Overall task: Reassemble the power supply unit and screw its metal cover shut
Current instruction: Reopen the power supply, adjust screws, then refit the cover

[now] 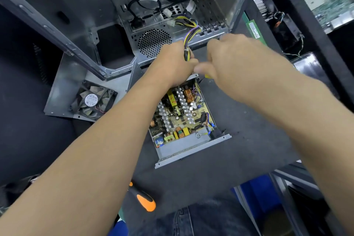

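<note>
Left hand point(172, 63) grips the cable bundle point(188, 44); right hand point(226, 57) curled, contents unclear. Advise seating cables inside the power supply point(183, 117) before fitting the cover point(63, 82).

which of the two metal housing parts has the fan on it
The loose cover lying left of the hands; the open power supply box holds only the circuit board.
</note>
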{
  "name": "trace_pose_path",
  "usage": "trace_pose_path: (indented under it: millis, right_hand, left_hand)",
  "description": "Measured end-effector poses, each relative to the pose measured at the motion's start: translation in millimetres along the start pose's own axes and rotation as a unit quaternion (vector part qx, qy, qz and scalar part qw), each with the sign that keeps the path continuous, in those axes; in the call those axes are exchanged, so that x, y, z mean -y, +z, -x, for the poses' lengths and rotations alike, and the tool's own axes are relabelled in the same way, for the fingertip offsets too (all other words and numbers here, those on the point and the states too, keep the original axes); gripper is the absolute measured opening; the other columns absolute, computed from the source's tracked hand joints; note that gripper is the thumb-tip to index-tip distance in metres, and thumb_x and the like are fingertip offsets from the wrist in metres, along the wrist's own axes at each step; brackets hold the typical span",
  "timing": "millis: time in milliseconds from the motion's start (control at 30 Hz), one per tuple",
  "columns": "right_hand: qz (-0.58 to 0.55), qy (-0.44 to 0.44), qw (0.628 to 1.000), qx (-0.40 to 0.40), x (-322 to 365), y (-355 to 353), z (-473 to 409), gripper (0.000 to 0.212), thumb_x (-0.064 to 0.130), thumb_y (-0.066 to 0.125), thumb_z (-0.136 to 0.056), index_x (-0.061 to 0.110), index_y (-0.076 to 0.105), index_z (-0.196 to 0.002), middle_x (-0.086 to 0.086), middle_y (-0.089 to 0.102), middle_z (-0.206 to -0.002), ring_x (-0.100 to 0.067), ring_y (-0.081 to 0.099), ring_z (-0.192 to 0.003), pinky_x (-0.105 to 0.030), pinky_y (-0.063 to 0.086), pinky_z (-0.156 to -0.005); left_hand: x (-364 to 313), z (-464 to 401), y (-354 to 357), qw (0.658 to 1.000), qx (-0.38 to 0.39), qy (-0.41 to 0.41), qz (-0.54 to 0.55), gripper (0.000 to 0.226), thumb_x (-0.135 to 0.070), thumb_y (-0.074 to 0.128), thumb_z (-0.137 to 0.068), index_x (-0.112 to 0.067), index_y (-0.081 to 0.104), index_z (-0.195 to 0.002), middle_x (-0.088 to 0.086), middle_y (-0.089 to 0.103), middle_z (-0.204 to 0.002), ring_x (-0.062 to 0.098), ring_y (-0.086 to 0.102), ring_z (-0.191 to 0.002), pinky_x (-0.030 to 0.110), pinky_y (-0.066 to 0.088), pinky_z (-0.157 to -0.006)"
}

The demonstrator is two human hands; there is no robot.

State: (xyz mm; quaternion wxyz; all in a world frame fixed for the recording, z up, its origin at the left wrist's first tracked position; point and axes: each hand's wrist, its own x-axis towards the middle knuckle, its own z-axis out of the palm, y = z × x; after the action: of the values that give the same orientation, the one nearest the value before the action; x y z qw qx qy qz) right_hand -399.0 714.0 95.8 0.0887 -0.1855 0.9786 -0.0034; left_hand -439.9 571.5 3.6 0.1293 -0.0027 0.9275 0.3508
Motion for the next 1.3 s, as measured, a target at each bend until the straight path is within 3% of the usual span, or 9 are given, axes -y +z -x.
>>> trace_pose_path:
  millis: [100,300,433,533,667,833,1033,1200,1300]
  right_hand:
    - [0.027,-0.089,0.996,0.016,3,1,-5,0.025,0.019,0.051,-0.098,0.009,0.053,-0.12,-0.011,0.045,-0.121,-0.025,0.042,-0.098,-0.031,0.036,-0.087]
    - [0.099,-0.021,0.995,0.013,8,-4,0,0.019,0.019,0.052,-0.101,0.01,0.054,-0.118,-0.008,0.029,-0.077,-0.039,0.057,-0.1,-0.04,0.037,-0.067]
    - [0.028,-0.043,0.997,0.062,9,-6,-1,0.037,0.022,0.062,-0.094,0.012,0.044,-0.125,-0.01,0.037,-0.12,-0.029,0.043,-0.096,-0.04,0.043,-0.081]
    - [0.075,-0.056,0.995,0.032,8,-9,-6,0.01,0.006,0.052,-0.095,0.012,0.054,-0.103,-0.002,0.036,-0.094,-0.018,0.025,-0.069,-0.034,0.036,-0.068]
    - [0.102,-0.029,0.994,-0.004,17,-7,-3,0.011,0.017,0.055,-0.099,0.01,0.05,-0.092,-0.003,0.022,-0.07,-0.035,0.053,-0.081,-0.039,0.038,-0.065]
    - [0.069,-0.079,0.994,0.025,11,-6,-8,0.026,0.015,0.06,-0.094,0.012,0.053,-0.119,-0.01,0.046,-0.119,-0.024,0.044,-0.089,-0.032,0.036,-0.074]
    - [0.083,0.002,0.996,-0.034,9,-2,-10,0.018,0.02,0.06,-0.097,0.013,0.046,-0.087,-0.004,0.024,-0.069,-0.04,0.06,-0.095,-0.038,0.038,-0.067]
    - [0.031,-0.051,0.996,0.06,2,-1,-6,0.031,0.022,0.065,-0.094,0.012,0.05,-0.12,-0.01,0.045,-0.112,-0.029,0.053,-0.089,-0.035,0.046,-0.079]
    - [0.064,-0.089,0.994,0.004,3,-3,-4,0.019,0.009,0.058,-0.095,0.013,0.058,-0.114,-0.009,0.051,-0.112,-0.026,0.053,-0.093,-0.033,0.038,-0.074]
  left_hand:
    - [-2,1,-3,0.999,0.01,0.015,-0.046,0.02,-0.023,0.051,-0.082,-0.025,0.039,-0.066,-0.006,0.046,-0.067,0.006,0.039,-0.056,0.015,0.028,-0.043]
    - [1,0,-1,1.0,-0.003,-0.001,-0.012,0.026,-0.023,0.058,-0.084,-0.023,0.039,-0.066,-0.003,0.046,-0.067,0.011,0.039,-0.054,0.019,0.025,-0.038]
    - [3,-3,-1,0.998,0.021,0.015,-0.054,0.011,-0.029,0.048,-0.082,-0.017,0.049,-0.08,-0.004,0.048,-0.075,0.006,0.041,-0.06,0.025,0.028,-0.05]
    - [1,-4,-1,0.996,0.028,0.025,-0.085,0.018,-0.027,0.045,-0.081,-0.021,0.036,-0.066,-0.002,0.043,-0.068,0.011,0.036,-0.055,0.026,0.025,-0.05]
    - [4,-5,0,0.998,0.009,0.012,-0.059,0.013,-0.02,0.053,-0.084,-0.016,0.046,-0.074,-0.003,0.046,-0.071,0.014,0.041,-0.059,0.027,0.028,-0.051]
    - [2,-3,-2,0.998,0.018,0.024,-0.062,0.013,-0.025,0.048,-0.086,-0.014,0.046,-0.079,-0.003,0.046,-0.074,0.007,0.038,-0.06,0.023,0.027,-0.05]
    - [2,-3,-1,0.999,0.014,-0.014,-0.033,0.025,-0.034,0.06,-0.087,-0.013,0.049,-0.079,0.006,0.054,-0.08,0.014,0.042,-0.06,0.031,0.03,-0.051]
    - [-1,2,-2,1.0,0.012,-0.023,0.001,0.021,-0.031,0.062,-0.083,-0.012,0.054,-0.081,0.003,0.053,-0.074,0.019,0.043,-0.059,0.031,0.034,-0.05]
    - [-2,3,-2,0.999,0.008,-0.028,0.014,0.024,-0.031,0.063,-0.081,-0.012,0.049,-0.075,0.005,0.053,-0.072,0.023,0.039,-0.06,0.032,0.035,-0.054]
